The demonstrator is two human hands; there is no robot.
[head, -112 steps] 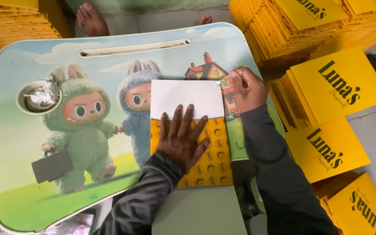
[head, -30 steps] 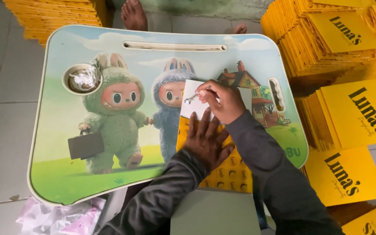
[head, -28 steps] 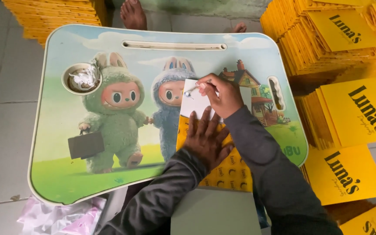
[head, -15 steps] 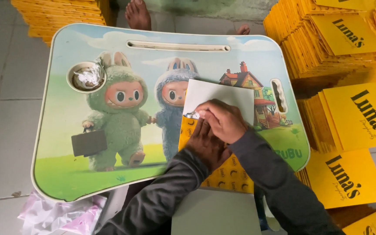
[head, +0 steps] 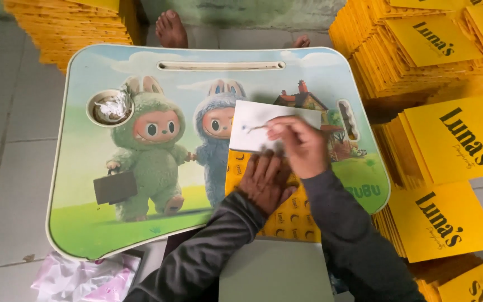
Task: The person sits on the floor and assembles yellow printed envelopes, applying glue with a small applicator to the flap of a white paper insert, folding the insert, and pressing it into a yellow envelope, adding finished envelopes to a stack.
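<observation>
On the lap table, which has a picture of 2 furry cartoon animals and a small house, lies a flat yellow cardboard piece with a white flap turned up at its far end. It sits right of the middle, at the near edge of the table, and its near part hangs over that edge. The left hand lies flat on the yellow part, fingers spread and stretched out, pressing it down; it grips nothing. The right hand is just beyond it, over the white flap, with fingers bent and pinched on a thin stick (maybe a small brush, it is too thin to tell). The tip of the stick touches the white flap near its left side.

In the far left of the table is a round cup hollow with something crumpled and shiny inside. Stacks of yellow cardboard pieces stand to the right of the table, and more of them at the far left. Pink plastic bags lie on the floor at the near left. A bare foot shows beyond the far edge.
</observation>
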